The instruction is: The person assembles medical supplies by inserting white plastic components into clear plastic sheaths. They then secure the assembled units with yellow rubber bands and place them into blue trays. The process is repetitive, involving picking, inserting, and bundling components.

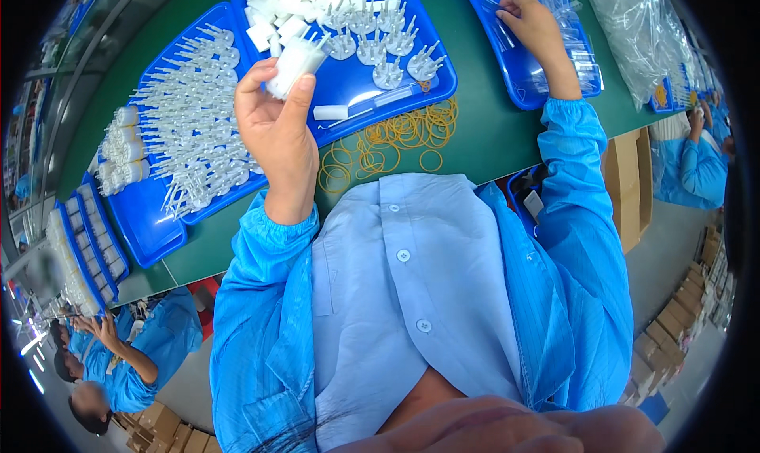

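Observation:
My left hand [277, 132] is closed around a white cylindrical piece [296, 67] with thin pale prongs sticking out of its top, held above the middle blue tray [443, 61]. My right hand [538, 32] reaches over the right blue tray [529, 97], which holds many thin clear plastic tubes [582, 57]. Its fingers are pinched together on what looks like one of those tubes. In the middle tray stand several round white bases with upright prongs [387, 73], beside a heap of white foam-like blocks [273, 14].
Yellow rubber bands [388, 140] lie on the green table [491, 136]. A left blue tray [146, 227] carries rows of pronged white pieces [194, 121] and white bundles [125, 152]. A clear plastic bag [625, 34] lies at far right. Co-workers [146, 354] sit at left and right.

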`<move>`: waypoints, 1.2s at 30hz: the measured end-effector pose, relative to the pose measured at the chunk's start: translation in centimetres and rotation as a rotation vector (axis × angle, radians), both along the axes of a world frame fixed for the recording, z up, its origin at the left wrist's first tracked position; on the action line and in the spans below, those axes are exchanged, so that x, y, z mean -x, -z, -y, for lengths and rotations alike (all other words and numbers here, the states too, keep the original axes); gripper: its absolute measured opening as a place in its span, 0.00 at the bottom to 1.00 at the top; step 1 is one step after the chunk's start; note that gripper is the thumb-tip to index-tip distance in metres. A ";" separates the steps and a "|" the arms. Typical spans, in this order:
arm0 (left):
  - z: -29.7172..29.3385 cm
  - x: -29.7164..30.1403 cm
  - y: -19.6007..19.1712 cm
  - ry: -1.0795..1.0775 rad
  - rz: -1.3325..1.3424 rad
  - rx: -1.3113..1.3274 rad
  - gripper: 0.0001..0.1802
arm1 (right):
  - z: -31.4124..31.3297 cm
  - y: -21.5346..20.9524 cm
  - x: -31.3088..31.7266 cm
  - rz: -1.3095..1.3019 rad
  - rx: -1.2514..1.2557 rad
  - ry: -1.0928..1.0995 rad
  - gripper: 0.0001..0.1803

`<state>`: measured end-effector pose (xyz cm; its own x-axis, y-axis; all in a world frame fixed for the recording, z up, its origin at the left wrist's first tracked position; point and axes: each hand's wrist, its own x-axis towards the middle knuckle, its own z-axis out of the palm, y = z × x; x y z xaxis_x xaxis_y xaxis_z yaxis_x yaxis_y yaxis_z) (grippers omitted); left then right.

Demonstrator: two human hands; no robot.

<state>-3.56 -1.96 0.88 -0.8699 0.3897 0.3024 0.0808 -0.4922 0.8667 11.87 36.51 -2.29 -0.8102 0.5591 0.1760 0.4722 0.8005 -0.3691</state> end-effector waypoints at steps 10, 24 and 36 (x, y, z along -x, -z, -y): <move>0.5 0.6 0.3 0.088 0.007 -0.039 0.13 | 5.4 -5.3 1.6 -0.606 0.883 -0.282 0.17; 1.3 0.2 -0.9 0.074 0.028 -0.138 0.15 | 15.9 -8.7 12.1 -0.596 1.413 -0.803 0.15; 1.3 0.7 -0.8 0.015 0.089 -0.127 0.16 | 17.1 -7.9 12.3 -0.670 1.329 -0.760 0.11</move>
